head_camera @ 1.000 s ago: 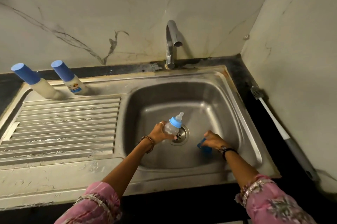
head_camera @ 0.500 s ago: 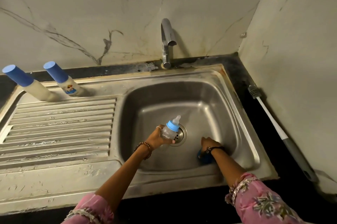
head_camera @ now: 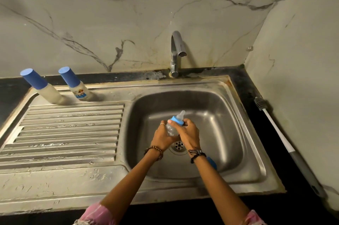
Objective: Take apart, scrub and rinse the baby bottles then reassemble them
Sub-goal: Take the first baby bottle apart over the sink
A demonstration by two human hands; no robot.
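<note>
Barely started: both hands, left hand (head_camera: 162, 136) and right hand (head_camera: 189, 133), gripped the first bottle (head_camera: 173, 126) mid-frame, collar on; two capped bottles (head_camera: 78, 85) waited upper left.

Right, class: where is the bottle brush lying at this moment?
The bottle brush lies on the dark counter right of the sink, along the right wall, bristles toward the back corner.

The ribbed steel drainboard (head_camera: 69, 133) on the left lies open, blocked only at its far edge by two blue-capped white bottles (head_camera: 60, 87). Over the steel basin (head_camera: 229, 124), the curved chrome tap (head_camera: 177, 50) overhangs the far side. A blue cap (head_camera: 211, 162) lies on the near basin floor, and a long white-handled brush (head_camera: 278, 133) fills the right desk strip.
</note>
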